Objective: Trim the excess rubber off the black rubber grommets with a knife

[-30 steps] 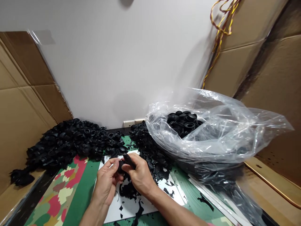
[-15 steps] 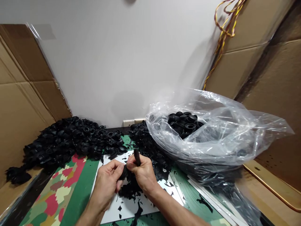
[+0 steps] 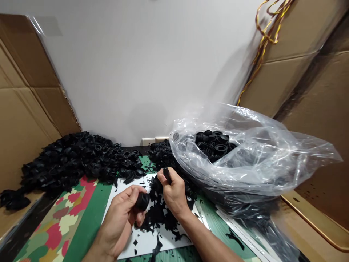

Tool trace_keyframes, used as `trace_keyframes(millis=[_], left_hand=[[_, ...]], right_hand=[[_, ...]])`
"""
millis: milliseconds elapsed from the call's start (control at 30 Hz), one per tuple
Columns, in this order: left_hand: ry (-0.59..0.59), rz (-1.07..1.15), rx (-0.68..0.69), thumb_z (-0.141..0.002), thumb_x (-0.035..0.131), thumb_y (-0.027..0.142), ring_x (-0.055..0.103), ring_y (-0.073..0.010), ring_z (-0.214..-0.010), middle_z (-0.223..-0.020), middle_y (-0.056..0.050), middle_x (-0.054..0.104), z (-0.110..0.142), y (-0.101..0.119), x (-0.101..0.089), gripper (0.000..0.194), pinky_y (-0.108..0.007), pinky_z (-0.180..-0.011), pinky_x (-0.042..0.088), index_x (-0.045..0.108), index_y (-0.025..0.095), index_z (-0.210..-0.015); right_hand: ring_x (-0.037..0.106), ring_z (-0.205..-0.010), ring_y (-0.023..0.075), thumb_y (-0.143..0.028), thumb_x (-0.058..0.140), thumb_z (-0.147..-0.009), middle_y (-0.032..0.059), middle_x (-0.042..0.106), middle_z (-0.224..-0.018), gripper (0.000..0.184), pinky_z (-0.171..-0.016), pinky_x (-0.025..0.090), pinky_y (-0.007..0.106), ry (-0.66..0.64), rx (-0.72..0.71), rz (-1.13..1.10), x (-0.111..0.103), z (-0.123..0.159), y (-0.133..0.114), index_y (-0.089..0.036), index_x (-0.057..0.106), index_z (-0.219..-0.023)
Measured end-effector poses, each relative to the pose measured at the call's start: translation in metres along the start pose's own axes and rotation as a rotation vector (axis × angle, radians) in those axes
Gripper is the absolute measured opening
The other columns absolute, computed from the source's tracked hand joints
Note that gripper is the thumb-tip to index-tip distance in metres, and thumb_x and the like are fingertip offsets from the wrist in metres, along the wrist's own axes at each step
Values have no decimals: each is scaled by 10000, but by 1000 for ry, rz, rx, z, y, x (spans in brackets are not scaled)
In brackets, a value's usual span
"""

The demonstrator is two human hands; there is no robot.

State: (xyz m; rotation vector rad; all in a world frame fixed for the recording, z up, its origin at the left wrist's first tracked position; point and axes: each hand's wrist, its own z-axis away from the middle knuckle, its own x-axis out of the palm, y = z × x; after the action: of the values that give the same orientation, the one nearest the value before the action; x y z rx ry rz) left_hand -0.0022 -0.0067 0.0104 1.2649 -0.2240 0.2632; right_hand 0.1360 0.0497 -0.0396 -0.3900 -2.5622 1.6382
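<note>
A black ribbed rubber cap (image 3: 142, 201) is held between the thumb and fingers of my left hand (image 3: 124, 209), its ridged side facing right. My right hand (image 3: 174, 191) is closed around a dark stick-like handle (image 3: 167, 176), whose end pokes out above the fist; its working end cannot be made out. The two hands are apart. Beneath them, black rubber scraps (image 3: 163, 214) litter a white sheet (image 3: 128, 251).
A large heap of black rubber parts (image 3: 71, 160) lies at the back left. On the right stands a clear plastic bag (image 3: 259, 178) holding black ribbed caps (image 3: 215, 143). Cardboard panels (image 3: 24, 109) flank the green table (image 3: 89, 214). Twisted yellow wires (image 3: 263, 47) hang at upper right.
My right hand has moved up and right, away from the left. My left hand has shifted slightly left and down, and the cap's ridges now show.
</note>
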Motion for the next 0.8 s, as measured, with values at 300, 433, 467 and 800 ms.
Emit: trace_keyframes(millis=[300, 433, 467, 800], left_hand=[[66, 144, 9, -571, 808, 295, 496, -66, -466, -665, -17, 615, -5, 7, -13, 270, -175, -435, 392, 696, 127, -751], [65, 102, 47, -590, 806, 317, 496, -69, -466, -620, 5, 586, -4, 6, -22, 268, -160, -419, 365, 688, 152, -765], [73, 94, 61, -583, 811, 332, 485, -64, -456, -600, 11, 577, -4, 6, -23, 283, -155, -417, 358, 687, 153, -764], [195, -9, 147, -482, 832, 452, 414, -55, -411, -470, 28, 525, -11, 2, -18, 452, -156, -396, 296, 745, 125, -781]], right_hand=[[553, -730, 184, -224, 525, -795, 47, 580, -773, 120, -683, 451, 298, -26, -38, 31, 0, 5, -9, -174, 616, -734], [443, -544, 131, -320, 538, -798, -22, 480, -579, 211, -525, 378, 253, -184, 120, -107, 7, 16, -20, -167, 578, -657], [436, -533, 125, -319, 545, -789, -27, 479, -569, 204, -514, 372, 247, -217, 136, -149, 10, 19, -23, -165, 582, -659], [575, -628, 155, -95, 464, -792, 40, 609, -700, 180, -561, 453, 250, -145, -339, -24, 17, 32, -31, -183, 617, -826]])
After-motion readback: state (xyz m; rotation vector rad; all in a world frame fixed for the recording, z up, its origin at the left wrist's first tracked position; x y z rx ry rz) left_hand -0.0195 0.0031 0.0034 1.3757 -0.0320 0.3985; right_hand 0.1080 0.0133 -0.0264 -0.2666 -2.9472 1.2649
